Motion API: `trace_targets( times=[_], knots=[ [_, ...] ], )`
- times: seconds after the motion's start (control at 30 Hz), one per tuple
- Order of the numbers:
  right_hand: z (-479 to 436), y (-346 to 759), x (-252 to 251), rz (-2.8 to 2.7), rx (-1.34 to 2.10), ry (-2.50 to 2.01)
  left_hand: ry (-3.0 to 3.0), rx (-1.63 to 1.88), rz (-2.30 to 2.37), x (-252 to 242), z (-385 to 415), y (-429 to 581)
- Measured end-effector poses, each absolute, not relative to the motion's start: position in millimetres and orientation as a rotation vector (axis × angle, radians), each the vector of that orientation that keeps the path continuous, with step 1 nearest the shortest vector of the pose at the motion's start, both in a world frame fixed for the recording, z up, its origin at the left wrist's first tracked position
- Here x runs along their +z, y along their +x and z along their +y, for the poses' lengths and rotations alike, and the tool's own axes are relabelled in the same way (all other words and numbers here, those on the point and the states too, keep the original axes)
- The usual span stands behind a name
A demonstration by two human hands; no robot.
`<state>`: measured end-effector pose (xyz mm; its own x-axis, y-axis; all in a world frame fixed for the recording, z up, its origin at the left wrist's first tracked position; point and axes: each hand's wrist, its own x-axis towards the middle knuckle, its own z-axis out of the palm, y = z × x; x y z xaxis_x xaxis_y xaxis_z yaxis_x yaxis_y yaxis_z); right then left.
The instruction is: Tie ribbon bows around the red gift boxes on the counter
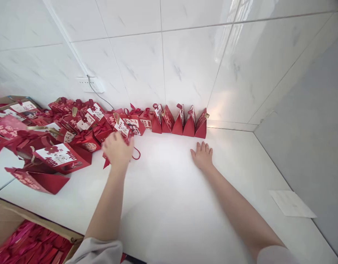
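Observation:
My left hand (118, 148) is over a red gift box with a ribbon and a red cord loop (137, 154), its fingers curled down around the box, which it mostly hides. On the white table, my right hand (203, 156) lies with its fingers spread and nothing in them. Just beyond it, several red triangular boxes (189, 126) stand side by side in a row against the wall. More red boxes with white tags (57, 156) are heaped on the left part of the table.
An open cardboard box (45, 223) with red and pink ribboned items is at the lower left. A white sheet (293, 204) lies by the right edge. A cable (99, 94) hangs from the wall socket (82, 84) behind the heap.

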<state>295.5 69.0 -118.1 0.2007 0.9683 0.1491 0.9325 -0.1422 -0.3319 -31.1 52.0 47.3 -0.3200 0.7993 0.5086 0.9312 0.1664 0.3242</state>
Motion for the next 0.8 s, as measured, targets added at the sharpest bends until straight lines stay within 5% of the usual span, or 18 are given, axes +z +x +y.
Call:
trace_targets(
  times=[0.23, 0.43, 0.8],
  knots=[
    [64, 294, -108, -1.811, 0.224, -2.004, -1.820, -0.872, -2.630, 39, 11, -89],
    [61, 292, -80, -1.778, 0.396, -1.745, -2.944, -0.629, -2.528, 57, -36, -56],
    [27, 265, -27, -1.638, 1.075, -1.198, -2.848, -1.354, -2.223, 23, 21, 10]
  ],
)
